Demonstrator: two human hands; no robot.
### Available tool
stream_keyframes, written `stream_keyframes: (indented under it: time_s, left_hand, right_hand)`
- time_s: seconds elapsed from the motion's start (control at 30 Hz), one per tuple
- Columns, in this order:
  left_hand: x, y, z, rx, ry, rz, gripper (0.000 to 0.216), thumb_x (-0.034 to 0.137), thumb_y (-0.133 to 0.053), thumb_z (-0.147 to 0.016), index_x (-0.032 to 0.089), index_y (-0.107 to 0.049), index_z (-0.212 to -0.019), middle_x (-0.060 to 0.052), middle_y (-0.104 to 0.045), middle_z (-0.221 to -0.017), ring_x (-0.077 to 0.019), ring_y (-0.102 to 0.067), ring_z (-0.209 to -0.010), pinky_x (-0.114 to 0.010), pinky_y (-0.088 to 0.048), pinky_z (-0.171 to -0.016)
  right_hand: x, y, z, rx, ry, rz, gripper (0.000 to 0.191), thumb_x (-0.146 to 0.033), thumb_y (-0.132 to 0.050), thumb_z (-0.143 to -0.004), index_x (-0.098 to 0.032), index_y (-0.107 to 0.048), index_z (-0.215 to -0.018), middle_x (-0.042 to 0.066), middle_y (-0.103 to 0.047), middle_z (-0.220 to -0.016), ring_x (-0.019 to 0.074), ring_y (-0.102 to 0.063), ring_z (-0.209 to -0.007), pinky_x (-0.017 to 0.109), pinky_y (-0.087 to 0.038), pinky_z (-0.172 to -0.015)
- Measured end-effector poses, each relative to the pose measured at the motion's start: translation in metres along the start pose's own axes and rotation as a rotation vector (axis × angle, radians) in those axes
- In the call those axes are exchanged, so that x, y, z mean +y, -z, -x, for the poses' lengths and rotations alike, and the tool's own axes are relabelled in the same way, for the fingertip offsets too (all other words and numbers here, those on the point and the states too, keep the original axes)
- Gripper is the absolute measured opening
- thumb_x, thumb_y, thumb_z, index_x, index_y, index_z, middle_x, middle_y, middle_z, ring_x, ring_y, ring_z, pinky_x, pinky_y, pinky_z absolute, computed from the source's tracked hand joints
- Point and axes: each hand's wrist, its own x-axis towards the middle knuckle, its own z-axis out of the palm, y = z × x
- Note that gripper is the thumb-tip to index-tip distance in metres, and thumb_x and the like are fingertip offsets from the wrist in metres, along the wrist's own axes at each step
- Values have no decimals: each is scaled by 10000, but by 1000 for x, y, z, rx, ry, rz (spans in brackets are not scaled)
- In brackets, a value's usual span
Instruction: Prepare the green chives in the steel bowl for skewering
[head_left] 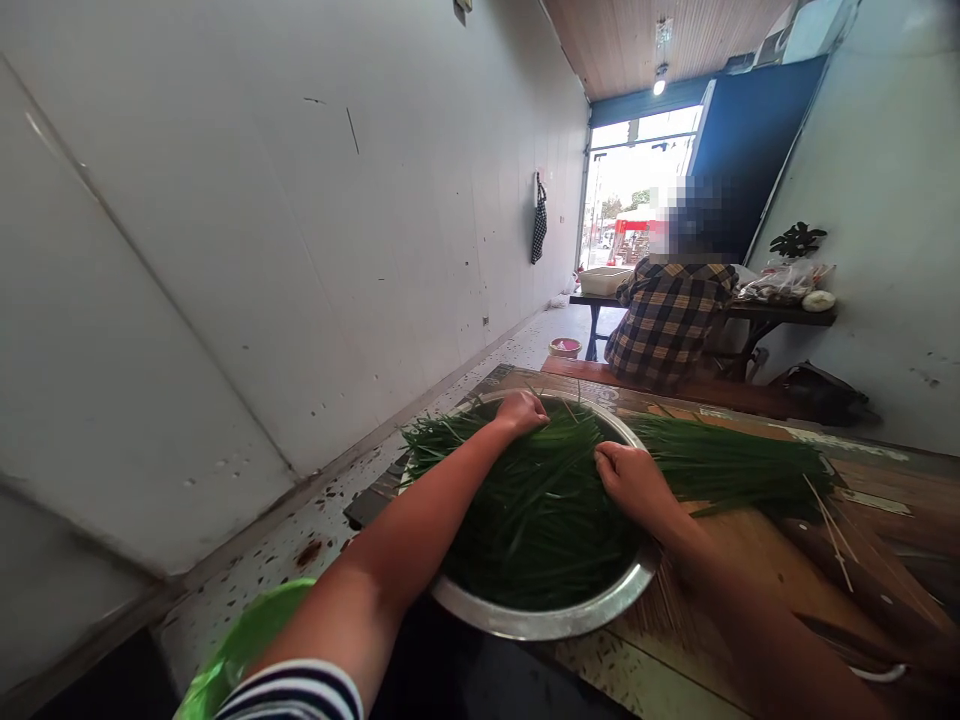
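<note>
A wide steel bowl (540,625) in front of me is heaped with long green garlic chives (540,520), some hanging over its left rim. My left hand (523,412) is closed at the far side of the bowl, its fingers pinching some of the chives. At the bowl's right side my right hand (628,478) is also closed, thumb against the fingers, on the other end of the leaves. Its fingertips are partly hidden. A second pile of chives (735,465) lies on the table just right of the bowl.
Thin wooden skewers (664,605) lie beside a wooden board (757,560), with a dark riveted handle (847,570) to the right. A green-lined bin (255,630) stands at lower left. Ahead, a person in a plaid shirt (671,315) sits on a bench facing away.
</note>
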Motion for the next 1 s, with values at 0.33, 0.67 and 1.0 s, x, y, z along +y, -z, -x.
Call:
stream_keyframes:
  time_s: [0.33,0.67,1.0]
  left_hand:
    - [15,14,10,73,68,103,261,232,-594,-692,112,-734,-877,-73,-706,-785,-165,-610,-721,-238,-447,-669]
    - [8,8,6,117,38,228,263,265,-619,-685,103,-726,-862,-73,-707,-790,-151,-617,-710,-229,-455,-658]
    - [10,7,6,134,-26,282,231,249,-642,-679,114,-728,-845,-59,-708,-778,-145,-618,-719,-219,-464,-660]
  right_hand:
    - [-1,1,1,-15,2,-5,285,-229,-373,-848,-187,-597,-678,41,-655,-679,127,-531,-608,248,-265,-567]
    - [-1,0,1,-16,9,-25,282,-232,-368,-842,-188,-544,-626,26,-616,-630,116,-488,-578,249,-260,-567]
    - [0,0,1,-20,7,-33,285,-225,-366,-838,-187,-542,-617,24,-608,-615,112,-473,-561,249,-255,-566]
